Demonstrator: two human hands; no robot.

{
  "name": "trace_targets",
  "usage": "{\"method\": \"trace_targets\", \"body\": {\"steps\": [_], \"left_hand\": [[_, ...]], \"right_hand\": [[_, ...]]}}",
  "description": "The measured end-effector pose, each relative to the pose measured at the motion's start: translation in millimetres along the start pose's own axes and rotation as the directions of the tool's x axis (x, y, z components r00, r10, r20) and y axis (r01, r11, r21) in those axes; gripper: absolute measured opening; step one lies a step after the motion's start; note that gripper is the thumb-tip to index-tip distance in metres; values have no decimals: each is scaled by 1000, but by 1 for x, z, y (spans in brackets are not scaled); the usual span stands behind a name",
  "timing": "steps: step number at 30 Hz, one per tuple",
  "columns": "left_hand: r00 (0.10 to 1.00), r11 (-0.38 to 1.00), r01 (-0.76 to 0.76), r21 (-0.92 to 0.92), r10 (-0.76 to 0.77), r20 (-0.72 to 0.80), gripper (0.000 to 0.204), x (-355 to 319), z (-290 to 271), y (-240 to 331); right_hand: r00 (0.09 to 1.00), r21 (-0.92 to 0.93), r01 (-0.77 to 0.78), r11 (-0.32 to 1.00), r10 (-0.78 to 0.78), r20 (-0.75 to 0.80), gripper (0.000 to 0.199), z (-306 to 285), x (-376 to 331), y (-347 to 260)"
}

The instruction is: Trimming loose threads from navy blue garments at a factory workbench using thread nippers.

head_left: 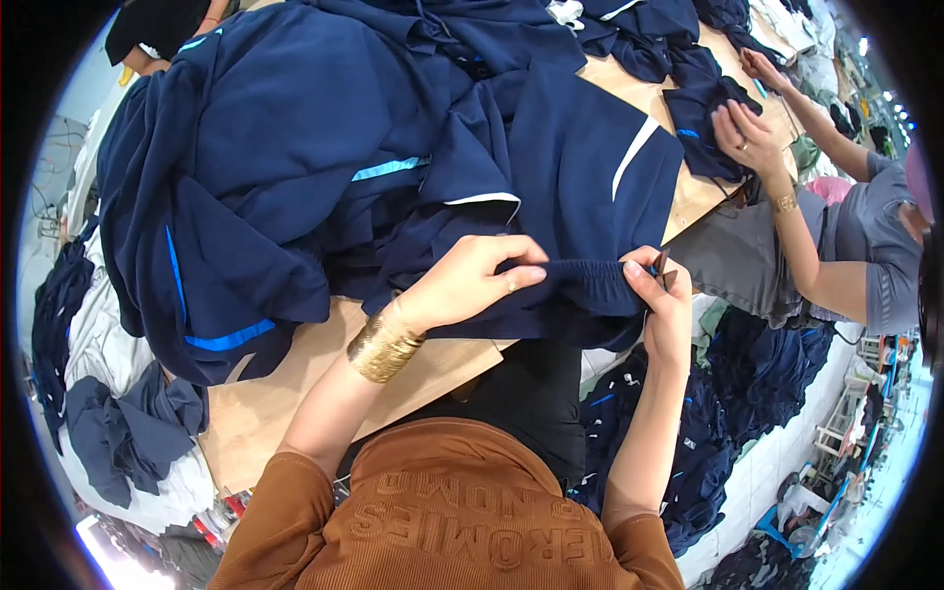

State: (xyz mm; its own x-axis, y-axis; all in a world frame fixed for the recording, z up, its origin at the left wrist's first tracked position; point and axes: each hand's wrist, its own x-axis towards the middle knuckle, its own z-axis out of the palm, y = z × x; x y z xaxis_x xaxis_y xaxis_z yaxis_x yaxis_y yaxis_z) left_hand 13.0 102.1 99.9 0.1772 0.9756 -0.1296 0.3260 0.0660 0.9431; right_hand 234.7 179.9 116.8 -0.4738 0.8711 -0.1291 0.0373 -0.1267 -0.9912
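Note:
A navy garment's gathered elastic waistband [588,285] is stretched between my two hands, in front of my body. My left hand [470,282] pinches its left end, fingers curled over the cloth. At the other end my right hand [661,310] grips the band between thumb and fingers. A small dark pointed tool, seemingly thread snips [664,269], sticks out of that same right hand. The rest of the garment, with a white stripe [634,155], spreads over the table away from me.
A large heap of navy garments [295,128] with blue trim covers the wooden table [285,413]. At right, a co-worker's hands [747,143] handle navy cloth. More navy garments [678,433] lie piled below on the right; white and dark cloth [128,423] hangs at left.

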Motion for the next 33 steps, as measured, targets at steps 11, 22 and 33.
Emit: {"method": "trace_targets", "body": {"steps": [11, 22, 33], "left_hand": [[979, 828, 154, -540, -55, 196, 29, -25, -5, 34], [964, 758, 181, -627, -11, 265, 30, -32, 1, 36], [982, 788, 162, -594, -72, 172, 25, -40, 5, 35]], "right_hand": [[998, 76, 26, 997, -30, 56, 12, 2, -12, -19], [933, -409, 320, 854, -360, -22, 17, 20, -24, -27], [954, -481, 267, 835, -300, 9, 19, 39, -50, -36]]}}
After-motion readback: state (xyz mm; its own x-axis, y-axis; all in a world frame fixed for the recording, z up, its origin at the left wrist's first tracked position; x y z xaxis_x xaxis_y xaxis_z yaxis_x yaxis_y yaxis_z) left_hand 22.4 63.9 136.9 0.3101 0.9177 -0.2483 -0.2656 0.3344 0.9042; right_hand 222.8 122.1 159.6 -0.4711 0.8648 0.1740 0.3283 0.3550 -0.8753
